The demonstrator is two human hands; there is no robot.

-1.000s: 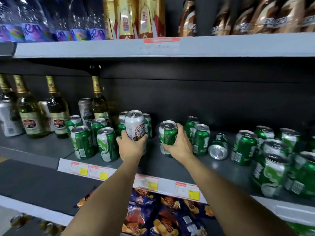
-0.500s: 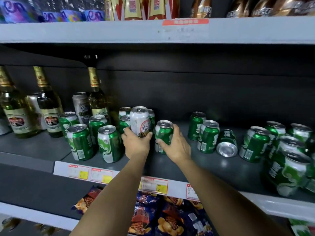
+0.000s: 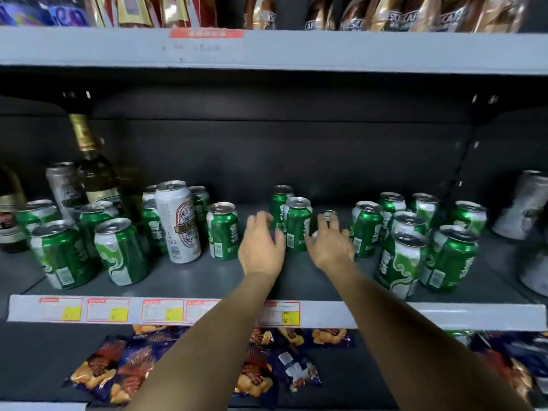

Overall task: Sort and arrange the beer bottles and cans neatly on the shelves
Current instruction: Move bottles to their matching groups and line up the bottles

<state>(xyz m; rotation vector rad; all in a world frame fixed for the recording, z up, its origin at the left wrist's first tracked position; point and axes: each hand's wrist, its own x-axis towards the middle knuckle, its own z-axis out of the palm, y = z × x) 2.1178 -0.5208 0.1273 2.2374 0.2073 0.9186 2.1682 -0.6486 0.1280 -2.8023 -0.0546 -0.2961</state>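
head view: our left hand (image 3: 261, 247) and right hand (image 3: 330, 247) reach out relaxed, grasping nothing, either side of a short green aluminium beer can (image 3: 297, 223) standing upright. we judge it light, stiff, slick-walled; best gripped around its middle.

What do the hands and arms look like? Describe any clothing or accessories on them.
Both arms are bare from wrist to the frame's lower edge: no sleeves show. The left hand and right hand wear no gloves, and no watch, bracelet or ring is visible, though the fingers are slightly blurred. No markings show on either forearm.
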